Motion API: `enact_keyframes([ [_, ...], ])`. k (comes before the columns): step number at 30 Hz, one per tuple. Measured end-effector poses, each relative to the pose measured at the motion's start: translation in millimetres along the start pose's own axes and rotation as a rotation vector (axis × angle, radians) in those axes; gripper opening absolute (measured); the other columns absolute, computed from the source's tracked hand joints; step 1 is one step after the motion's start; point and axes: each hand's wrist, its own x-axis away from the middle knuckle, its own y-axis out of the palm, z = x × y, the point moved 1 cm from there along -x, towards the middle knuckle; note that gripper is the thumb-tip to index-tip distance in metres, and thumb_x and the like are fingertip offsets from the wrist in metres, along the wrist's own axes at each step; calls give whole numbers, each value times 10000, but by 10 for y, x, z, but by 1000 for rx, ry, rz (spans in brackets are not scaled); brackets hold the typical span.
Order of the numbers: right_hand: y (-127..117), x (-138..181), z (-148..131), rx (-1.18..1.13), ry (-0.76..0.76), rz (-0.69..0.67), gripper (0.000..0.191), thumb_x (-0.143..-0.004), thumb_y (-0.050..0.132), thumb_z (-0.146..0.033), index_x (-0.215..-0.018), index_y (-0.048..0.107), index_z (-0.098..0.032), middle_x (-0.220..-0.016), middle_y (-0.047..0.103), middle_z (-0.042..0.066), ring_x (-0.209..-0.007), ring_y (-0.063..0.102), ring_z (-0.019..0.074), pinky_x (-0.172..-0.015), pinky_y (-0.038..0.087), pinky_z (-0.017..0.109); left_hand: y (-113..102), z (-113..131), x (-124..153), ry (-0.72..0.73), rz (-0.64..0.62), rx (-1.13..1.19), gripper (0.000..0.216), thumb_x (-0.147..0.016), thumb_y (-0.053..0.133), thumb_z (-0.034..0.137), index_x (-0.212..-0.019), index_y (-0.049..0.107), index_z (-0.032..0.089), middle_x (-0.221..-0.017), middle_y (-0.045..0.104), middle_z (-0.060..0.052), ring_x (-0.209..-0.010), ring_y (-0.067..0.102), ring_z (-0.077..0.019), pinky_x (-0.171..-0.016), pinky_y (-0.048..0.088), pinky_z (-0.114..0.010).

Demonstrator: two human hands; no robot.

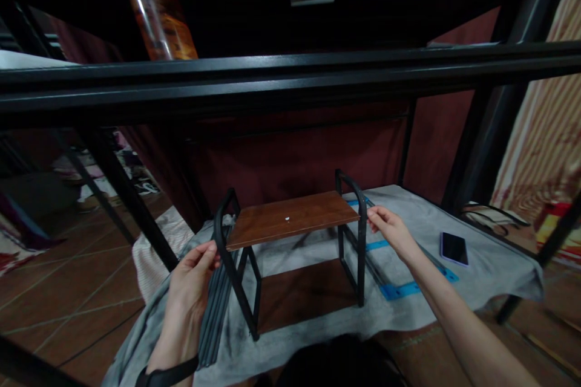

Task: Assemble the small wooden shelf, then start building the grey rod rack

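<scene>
Grey cloth [492,272]: beneath the rack [302,214]
Rack: upright, long axis crosswise between left hand [188,278] and right hand [394,236]
Left hand: fingertips at left side frame [235,281], closure cannot be told
Right hand: fingertips at right side frame [362,254], likewise; neither nearer

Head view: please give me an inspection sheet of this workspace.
Surface: low, grey-cloth-covered table, creased.
Job's things: small two-tier rack of black metal and brown boards, upright; small white spot on top.
Clutter: slim dark grey rods left of the rack; flat dark frame with blue crosspieces and lilac-edged, dark-screened phone right of it.
Hands: left hand and right hand have fingertips at the rack's opposite sides; grip unclear.
Cables: thin dark line on the brown tiled floor, possibly a cable.
Surroundings: black metal beam across the upper view, translucent orange bottle above it; maroon backing behind the rack; beige-and-brown striped curtain at right.
</scene>
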Motion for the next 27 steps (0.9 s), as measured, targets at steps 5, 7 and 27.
enact_keyframes([
  [5,-10,-12,25,-11,-22,-6,516,-708,610,-729,-744,574,-215,-623,528,-10,-562,483,133,-533,441,275,-8,-9,25,26,-25,-20,484,-382,913,404,-727,688,150,-667,642,15,-586,515,-88,-533,415,-199],
  [7,-44,-4,32,1,-30,-10,509,-709,621,-719,-767,591,-214,-635,539,-6,-578,490,136,-543,450,275,-10,-14,35,26,-33,-10,504,-377,919,407,-745,696,145,-685,654,8,-594,519,-88,-542,418,-199],
  [27,-159,8,44,57,-43,-53,437,-781,613,-644,-837,621,-211,-647,579,-1,-581,521,140,-546,459,270,-33,18,20,-55,-58,36,493,-388,928,286,-809,722,132,-681,657,3,-578,531,-80,-508,431,-166],
])
